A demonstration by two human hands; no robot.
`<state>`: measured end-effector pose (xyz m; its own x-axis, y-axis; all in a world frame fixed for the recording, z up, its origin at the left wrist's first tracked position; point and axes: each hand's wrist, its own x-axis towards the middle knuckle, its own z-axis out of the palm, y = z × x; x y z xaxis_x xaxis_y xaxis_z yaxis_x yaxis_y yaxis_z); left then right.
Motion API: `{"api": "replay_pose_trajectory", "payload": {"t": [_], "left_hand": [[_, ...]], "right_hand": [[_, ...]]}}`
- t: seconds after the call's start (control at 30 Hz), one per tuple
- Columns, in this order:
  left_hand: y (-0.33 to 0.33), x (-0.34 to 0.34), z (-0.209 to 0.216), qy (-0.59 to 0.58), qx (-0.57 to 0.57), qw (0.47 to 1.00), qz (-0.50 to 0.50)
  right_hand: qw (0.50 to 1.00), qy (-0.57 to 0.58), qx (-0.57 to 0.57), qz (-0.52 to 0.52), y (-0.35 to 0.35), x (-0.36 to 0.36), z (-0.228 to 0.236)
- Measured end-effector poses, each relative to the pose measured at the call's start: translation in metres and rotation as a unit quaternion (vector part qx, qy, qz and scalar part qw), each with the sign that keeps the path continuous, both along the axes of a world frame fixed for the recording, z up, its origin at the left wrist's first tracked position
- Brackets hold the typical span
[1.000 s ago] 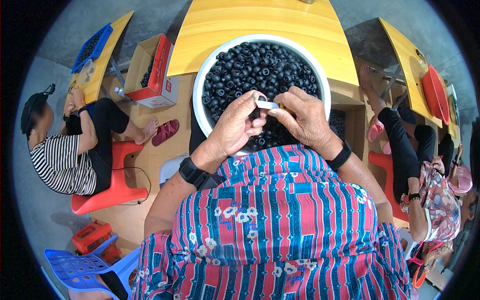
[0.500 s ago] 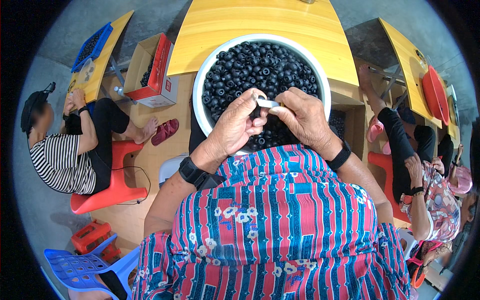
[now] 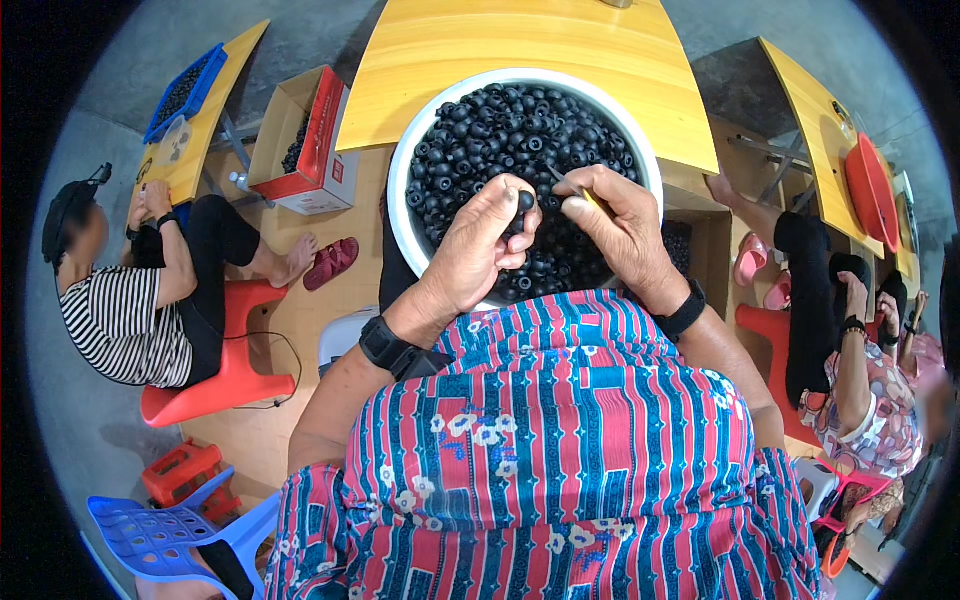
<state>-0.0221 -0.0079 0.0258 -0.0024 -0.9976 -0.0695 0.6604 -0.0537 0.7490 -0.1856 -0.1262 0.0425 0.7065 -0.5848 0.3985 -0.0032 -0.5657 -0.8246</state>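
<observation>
A wide white basin [image 3: 402,195] holds a heap of small black round parts [image 3: 480,140] with holes in them. Over its near half, my left hand [image 3: 478,240] is closed, pinching one black round part [image 3: 525,201] between thumb and fingers. My right hand [image 3: 622,222], just to the right, grips a small thin-bladed knife [image 3: 565,181]; a bit of yellow handle shows by the fingers. The blade points up and left, apart from the held part. Most of the knife's handle is hidden in my palm.
Beyond the basin stands a yellow wooden table [image 3: 520,35]. A red and white carton [image 3: 325,150] with black parts sits on the floor at left. One person [image 3: 130,310] works at a left-hand table; others [image 3: 870,400] sit at right, near a red basin [image 3: 870,190].
My right hand has drawn slightly right, and the blade has swung off the black part. My left hand stays nearly in place. A person at right has shifted their legs and arm.
</observation>
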Motion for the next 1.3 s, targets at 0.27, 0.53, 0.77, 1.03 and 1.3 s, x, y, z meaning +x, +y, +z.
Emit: {"api": "replay_pose_trajectory", "payload": {"t": [0.27,0.53,0.77,1.03,1.3], "left_hand": [[-0.0001,-0.0027,0.0011,-0.031,0.018,0.999,0.026],[-0.0010,-0.0036,0.0007,-0.018,0.028,0.999,0.037],[-0.0009,-0.0032,0.0005,-0.030,0.021,0.999,0.030],[0.0005,-0.0033,0.0019,-0.011,0.022,0.999,0.024],[0.0002,-0.0032,0.0015,-0.020,0.031,0.999,0.028]], "right_hand": [[0.990,0.035,-0.135,0.036,0.0095,0.0019,0.0100],[0.972,0.055,-0.223,0.040,0.0102,-0.0005,0.0072],[0.975,0.050,-0.215,0.017,0.0115,-0.0002,0.0090],[0.977,0.055,-0.205,0.012,0.0109,0.0022,0.0095],[0.982,0.039,-0.184,0.024,0.0106,-0.0006,0.0077]]}}
